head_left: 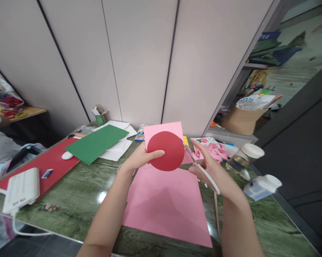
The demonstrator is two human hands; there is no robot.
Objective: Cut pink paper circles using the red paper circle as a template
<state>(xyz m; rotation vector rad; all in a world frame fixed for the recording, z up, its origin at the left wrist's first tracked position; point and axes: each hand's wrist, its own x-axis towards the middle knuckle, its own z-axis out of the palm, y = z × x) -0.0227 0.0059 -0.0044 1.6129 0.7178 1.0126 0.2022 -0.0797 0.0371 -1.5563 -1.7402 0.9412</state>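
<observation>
My left hand pinches a round red paper disc together with a pink paper sheet behind it, thumb on the front. In my right hand is a pair of scissors with pale handles. The blades meet the right edge of the papers, near the disc's rim; how far they are apart is hard to see. Below both hands a large pink sheet lies flat on the green marbled table.
Left lie a green sheet, white papers, a red sheet and a white power bank with a cable. Right stand a jar and a white bottle; pink cut pieces lie behind. A cabinet wall bounds the back.
</observation>
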